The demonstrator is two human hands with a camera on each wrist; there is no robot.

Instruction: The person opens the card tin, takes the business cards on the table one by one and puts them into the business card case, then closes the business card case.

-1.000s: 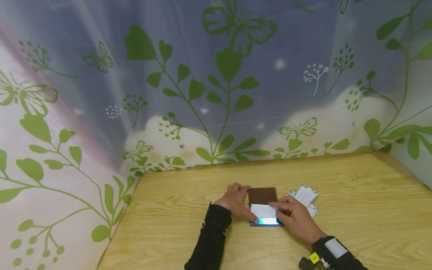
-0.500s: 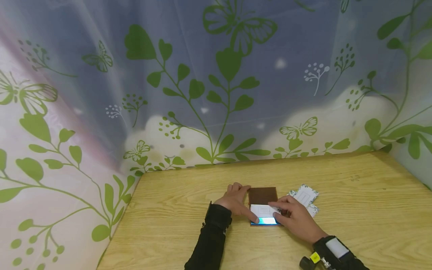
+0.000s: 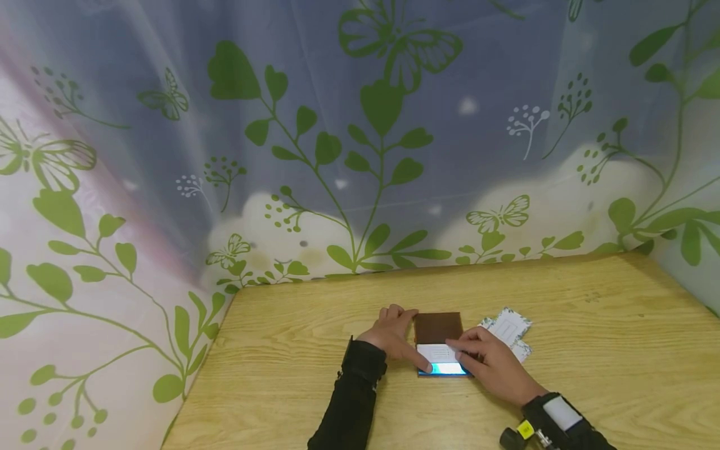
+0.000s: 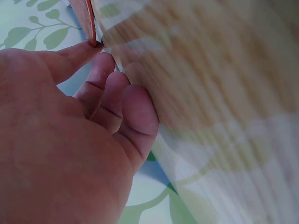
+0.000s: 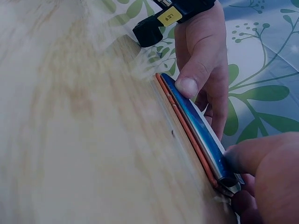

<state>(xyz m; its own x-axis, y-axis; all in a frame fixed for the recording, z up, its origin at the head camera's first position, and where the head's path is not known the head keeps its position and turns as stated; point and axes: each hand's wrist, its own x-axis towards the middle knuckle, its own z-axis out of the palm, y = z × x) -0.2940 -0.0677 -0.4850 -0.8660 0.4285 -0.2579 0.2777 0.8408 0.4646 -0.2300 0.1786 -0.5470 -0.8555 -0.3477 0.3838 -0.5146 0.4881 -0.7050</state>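
A small brown wallet-like card holder lies flat on the table, with an orange-brown edge and a glossy blue-and-white strip across its near end. Between the brown panel and the strip shows a white printed card, its lower part hidden by the strip. My left hand steadies the holder, thumb pressing on the strip's left end and forefinger reaching its far left corner. At the card's right edge my right hand pinches the card between thumb and fingers. The right wrist view shows the strip's blue side from low down.
Several white cards with leafy borders lie overlapping just right of the right hand. The wooden table meets a leaf-and-butterfly patterned curtain at the back and sides.
The white card has slid slightly toward me, so its far edge sits lower and more brown panel shows. The right fingers have shifted a little with it; the left hand stays put.
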